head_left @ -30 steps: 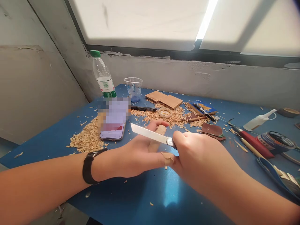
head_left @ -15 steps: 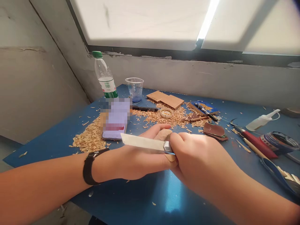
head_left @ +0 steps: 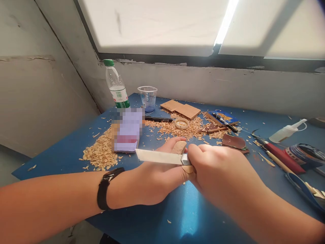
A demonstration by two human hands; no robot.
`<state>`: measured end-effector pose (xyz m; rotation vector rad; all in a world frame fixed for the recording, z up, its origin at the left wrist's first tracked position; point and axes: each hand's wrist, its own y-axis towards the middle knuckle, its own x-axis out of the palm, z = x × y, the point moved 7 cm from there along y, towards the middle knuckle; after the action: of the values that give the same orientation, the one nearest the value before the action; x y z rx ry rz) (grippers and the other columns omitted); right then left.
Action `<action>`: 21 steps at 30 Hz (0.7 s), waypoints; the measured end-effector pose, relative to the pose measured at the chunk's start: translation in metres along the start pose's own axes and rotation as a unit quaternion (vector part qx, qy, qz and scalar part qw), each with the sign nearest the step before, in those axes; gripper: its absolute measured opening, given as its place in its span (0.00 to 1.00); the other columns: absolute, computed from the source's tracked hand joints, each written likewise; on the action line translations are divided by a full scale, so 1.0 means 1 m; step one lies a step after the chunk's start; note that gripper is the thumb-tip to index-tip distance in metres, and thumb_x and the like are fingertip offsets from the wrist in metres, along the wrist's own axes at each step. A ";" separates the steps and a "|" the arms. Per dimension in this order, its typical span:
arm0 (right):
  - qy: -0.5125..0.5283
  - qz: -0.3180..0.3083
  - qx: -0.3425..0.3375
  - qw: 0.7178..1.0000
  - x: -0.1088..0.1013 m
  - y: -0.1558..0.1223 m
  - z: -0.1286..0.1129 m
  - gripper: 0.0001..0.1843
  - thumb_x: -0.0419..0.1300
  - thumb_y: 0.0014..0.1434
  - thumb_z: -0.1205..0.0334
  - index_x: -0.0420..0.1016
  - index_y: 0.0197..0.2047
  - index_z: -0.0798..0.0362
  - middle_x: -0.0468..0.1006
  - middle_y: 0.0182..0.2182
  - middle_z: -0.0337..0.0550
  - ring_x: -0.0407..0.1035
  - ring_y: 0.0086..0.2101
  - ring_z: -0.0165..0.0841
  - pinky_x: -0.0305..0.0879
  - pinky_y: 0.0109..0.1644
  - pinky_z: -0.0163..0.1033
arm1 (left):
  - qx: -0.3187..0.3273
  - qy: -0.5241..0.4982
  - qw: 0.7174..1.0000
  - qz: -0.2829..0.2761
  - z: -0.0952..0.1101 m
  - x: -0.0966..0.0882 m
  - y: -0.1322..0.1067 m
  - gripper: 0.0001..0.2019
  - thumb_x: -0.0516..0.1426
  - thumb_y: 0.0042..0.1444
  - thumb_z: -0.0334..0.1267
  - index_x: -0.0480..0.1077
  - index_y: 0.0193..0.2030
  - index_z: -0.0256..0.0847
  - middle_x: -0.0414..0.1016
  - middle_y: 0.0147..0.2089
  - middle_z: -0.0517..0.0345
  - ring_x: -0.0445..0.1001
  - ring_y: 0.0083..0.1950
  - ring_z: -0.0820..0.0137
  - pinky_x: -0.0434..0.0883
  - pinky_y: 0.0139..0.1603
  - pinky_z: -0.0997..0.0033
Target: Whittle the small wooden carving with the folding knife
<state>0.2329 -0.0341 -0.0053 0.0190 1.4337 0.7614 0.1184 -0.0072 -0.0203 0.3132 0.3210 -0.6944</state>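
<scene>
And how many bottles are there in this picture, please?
2: a green-capped bottle at the back left, behind the phone; a white squeeze bottle on the right, beyond the red-handled tool. Others may be hidden.

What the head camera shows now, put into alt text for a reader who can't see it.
A person's right hand grips a knife, its blade close to a pale wooden piece in the left hand. Around them, a blue table holds wood shavings, a phone, a bottle, a clear cup and, at right, a red-handled tool.
</scene>
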 end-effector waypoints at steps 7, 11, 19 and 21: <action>-0.003 -0.073 0.096 0.993 0.009 -0.003 0.008 0.09 0.56 0.55 0.70 0.63 0.28 0.47 0.67 0.19 0.37 0.64 0.19 0.34 0.35 0.25 0.38 | -0.059 -0.142 0.986 0.062 -0.026 0.012 0.002 0.13 0.62 0.67 0.48 0.69 0.51 0.45 0.71 0.44 0.54 0.72 0.49 0.61 0.74 0.57 0.54; 0.012 -0.146 0.099 0.984 0.011 0.006 0.006 0.06 0.58 0.58 0.66 0.67 0.30 0.49 0.70 0.20 0.39 0.64 0.20 0.34 0.38 0.25 0.38 | -0.063 -0.163 0.983 0.050 -0.028 0.011 0.000 0.15 0.60 0.68 0.45 0.66 0.57 0.46 0.71 0.44 0.54 0.73 0.48 0.61 0.75 0.52 0.57; 0.029 -0.137 -0.035 0.990 -0.005 0.009 -0.004 0.08 0.63 0.46 0.71 0.69 0.26 0.49 0.73 0.20 0.38 0.61 0.18 0.32 0.41 0.24 0.39 | 0.056 0.138 0.987 -0.067 0.005 0.002 -0.004 0.11 0.57 0.68 0.35 0.71 0.56 0.46 0.74 0.55 0.48 0.66 0.64 0.51 0.57 0.76 0.42; 0.016 -0.121 -0.038 0.992 -0.008 0.007 -0.003 0.10 0.62 0.43 0.73 0.68 0.25 0.49 0.72 0.19 0.38 0.60 0.17 0.32 0.40 0.23 0.39 | 0.046 0.131 0.988 -0.071 0.009 0.006 -0.005 0.08 0.55 0.68 0.33 0.71 0.52 0.45 0.74 0.52 0.49 0.68 0.60 0.52 0.54 0.77 0.40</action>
<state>0.2276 -0.0339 0.0047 -0.2219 1.4064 0.6176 0.1211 -0.0173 -0.0156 0.4743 0.5674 -0.8100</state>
